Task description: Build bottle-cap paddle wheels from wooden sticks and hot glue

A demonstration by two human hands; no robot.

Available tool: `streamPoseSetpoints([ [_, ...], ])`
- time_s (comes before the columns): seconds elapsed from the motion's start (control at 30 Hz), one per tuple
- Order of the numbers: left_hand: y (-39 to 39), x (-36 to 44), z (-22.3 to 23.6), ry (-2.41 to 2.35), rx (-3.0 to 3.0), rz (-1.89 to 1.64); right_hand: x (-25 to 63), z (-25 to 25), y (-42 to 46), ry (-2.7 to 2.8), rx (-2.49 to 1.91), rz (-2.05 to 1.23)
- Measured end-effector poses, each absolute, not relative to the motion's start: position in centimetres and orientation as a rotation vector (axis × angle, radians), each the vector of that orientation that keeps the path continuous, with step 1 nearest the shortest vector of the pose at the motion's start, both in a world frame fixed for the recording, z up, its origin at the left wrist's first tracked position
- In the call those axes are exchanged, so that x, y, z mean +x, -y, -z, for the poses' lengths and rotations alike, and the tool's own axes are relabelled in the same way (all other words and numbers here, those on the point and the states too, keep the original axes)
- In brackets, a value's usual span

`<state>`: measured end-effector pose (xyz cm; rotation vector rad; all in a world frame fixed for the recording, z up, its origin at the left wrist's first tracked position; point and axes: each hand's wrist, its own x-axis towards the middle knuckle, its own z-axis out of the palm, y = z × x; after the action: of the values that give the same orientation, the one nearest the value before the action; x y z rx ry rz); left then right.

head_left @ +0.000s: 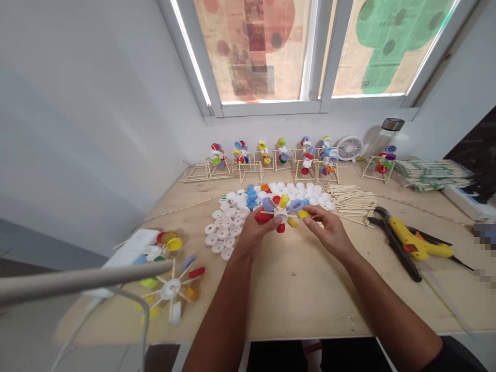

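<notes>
The left hand (253,235) and right hand (329,232), close together, pinch a white-hubbed wheel of wooden sticks and coloured plastic caps (281,214) over the pale plywood table (294,294); finished stick-framed cap wheels (284,157) line the far side, with round white plastic caps (222,232) still loose.

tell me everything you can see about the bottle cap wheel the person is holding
The bottle cap wheel has a white plastic cap at its hub, with thin wooden sticks radiating from it. Red, blue and yellow plastic caps sit on the stick ends. It is held up, tilted, above the wooden table, with the left hand gripping at the hub side and the right hand pinching near a yellow cap. Some sticks are hidden by the fingers.
</notes>
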<state>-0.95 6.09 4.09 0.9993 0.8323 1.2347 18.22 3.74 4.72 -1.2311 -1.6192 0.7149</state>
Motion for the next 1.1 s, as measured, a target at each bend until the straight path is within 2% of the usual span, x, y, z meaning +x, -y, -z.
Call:
streamPoseSetpoints([
  [0.37, -5.67, -0.43, -4.20, -0.837, 1.020, -1.234, 18.42, -4.93, -3.79, 1.687, -1.190, -0.823],
  [1.1, -5.94, -0.77, -3.68, -0.775, 1.112, -1.155, 18.37, -4.09, -3.86, 1.780, -1.146, -0.748],
])
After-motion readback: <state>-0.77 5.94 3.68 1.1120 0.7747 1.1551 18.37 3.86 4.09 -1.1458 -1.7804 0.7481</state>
